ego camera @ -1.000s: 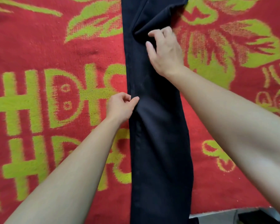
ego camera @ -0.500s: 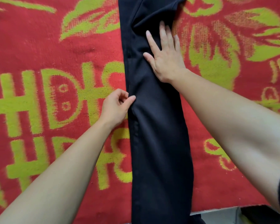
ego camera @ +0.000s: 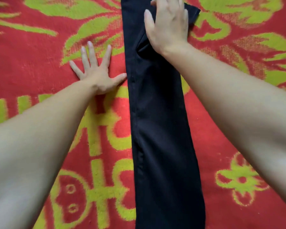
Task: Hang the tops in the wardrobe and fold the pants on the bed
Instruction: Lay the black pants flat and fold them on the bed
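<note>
All I get on my feed is a thick red blanket (ego camera: 31, 66), filling the view edge to edge. It's woven with yellow-green leaves (ego camera: 92, 30) up top, blocky characters (ego camera: 102, 129) at lower left and a flower (ego camera: 229, 177) at lower right. The light is soft and even, and the shadows are faint.

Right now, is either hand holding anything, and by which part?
Nothing is held. The left hand lies flat, fingers spread, on the red blanket beside the black pants; the right hand presses flat on their far end.
</note>
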`<state>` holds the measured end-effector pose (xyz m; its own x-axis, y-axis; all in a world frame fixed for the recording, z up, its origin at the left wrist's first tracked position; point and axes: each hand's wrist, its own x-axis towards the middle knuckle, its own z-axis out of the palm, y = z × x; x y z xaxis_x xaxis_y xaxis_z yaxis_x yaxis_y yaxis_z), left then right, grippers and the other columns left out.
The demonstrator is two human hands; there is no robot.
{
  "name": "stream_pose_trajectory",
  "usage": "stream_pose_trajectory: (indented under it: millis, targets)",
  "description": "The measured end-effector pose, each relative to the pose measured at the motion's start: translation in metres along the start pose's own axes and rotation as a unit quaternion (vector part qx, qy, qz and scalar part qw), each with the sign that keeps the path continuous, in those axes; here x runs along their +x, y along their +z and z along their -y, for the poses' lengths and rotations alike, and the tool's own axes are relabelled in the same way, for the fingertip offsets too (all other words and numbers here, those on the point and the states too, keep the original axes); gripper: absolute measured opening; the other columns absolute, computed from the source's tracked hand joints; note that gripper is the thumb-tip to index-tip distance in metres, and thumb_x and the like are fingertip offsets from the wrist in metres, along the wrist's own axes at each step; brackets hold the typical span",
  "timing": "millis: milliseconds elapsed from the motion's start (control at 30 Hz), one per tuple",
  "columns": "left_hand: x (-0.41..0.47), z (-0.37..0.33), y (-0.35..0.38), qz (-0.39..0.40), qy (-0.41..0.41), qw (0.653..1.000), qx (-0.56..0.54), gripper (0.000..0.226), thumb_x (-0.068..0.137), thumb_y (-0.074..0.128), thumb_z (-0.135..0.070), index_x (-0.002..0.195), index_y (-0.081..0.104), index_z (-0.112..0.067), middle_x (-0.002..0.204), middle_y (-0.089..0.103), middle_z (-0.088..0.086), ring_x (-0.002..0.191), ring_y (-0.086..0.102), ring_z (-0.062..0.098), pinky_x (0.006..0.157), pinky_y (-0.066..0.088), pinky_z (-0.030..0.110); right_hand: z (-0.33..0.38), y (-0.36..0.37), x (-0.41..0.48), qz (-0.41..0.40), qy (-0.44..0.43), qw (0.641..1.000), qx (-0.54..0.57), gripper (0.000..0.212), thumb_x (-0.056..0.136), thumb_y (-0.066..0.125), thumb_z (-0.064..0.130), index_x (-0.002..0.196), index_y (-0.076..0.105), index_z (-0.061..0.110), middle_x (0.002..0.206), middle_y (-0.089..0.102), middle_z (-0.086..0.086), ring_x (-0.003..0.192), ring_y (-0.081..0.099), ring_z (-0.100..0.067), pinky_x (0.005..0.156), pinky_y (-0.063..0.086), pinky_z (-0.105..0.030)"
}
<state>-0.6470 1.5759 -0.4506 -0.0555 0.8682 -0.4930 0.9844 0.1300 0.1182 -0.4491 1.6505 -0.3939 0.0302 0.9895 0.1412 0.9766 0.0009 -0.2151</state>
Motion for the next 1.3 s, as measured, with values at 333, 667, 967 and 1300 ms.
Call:
stream_pose_trajectory:
  millis: [333, 667, 967, 1300]
  targets:
    - [0.014, 0.011, 0.016, 0.008, 0.032, 0.999, -0.022, 0.1, 0.061, 0.013, -0.097, 0.138, -0.033, -0.052, 0.152, -0.042, 0.007, 0.141, -0.036, 0.033, 0.104, -0.017, 0.069, 0.022, 0.028, 0.052, -0.051, 0.078, 0.988, 0.121, 0.04, 0.098, 0.035, 0.008, 0.135, 0.05, 0.01, 0.125, 0.054, -0.008, 0.101, 0.055, -0.015, 0.074, 0.031, -0.015]
    - [0.012, 0.01, 0.012, 0.025, 0.042, 0.998, -0.04, 0.102, 0.058, 0.006, -0.098, 0.141, -0.032, -0.051, 0.15, -0.045, 0.007, 0.139, -0.04, 0.033, 0.102, -0.018, 0.071, 0.013, 0.041, 0.055, 0.05, -0.153, 0.983, 0.084, 0.043, 0.103, 0.033, 0.02, 0.142, 0.052, 0.017, 0.143, 0.05, -0.008, 0.133, 0.046, -0.025, 0.111, 0.032, -0.039]
    - [0.012, 0.011, 0.013, 0.017, 0.039, 0.999, -0.03, 0.098, 0.067, 0.017, -0.094, 0.14, -0.032, -0.051, 0.15, -0.044, 0.008, 0.139, -0.039, 0.033, 0.102, -0.02, 0.07, 0.0, 0.06, 0.032, 0.221, -0.141, 0.964, -0.054, 0.067, 0.103, 0.013, 0.058, 0.16, 0.003, 0.025, 0.167, -0.01, -0.01, 0.153, -0.011, -0.029, 0.122, -0.007, -0.052]
    - [0.015, 0.014, 0.02, -0.003, 0.046, 0.999, -0.015, 0.098, 0.067, 0.015, -0.095, 0.142, -0.029, -0.051, 0.154, -0.039, 0.01, 0.142, -0.034, 0.035, 0.103, -0.018, 0.07, -0.034, 0.023, 0.099, 0.172, 0.343, 0.853, 0.354, 0.075, 0.069, 0.077, 0.053, 0.13, 0.051, 0.018, 0.115, 0.061, 0.006, 0.097, 0.063, -0.012, 0.075, 0.056, -0.027]
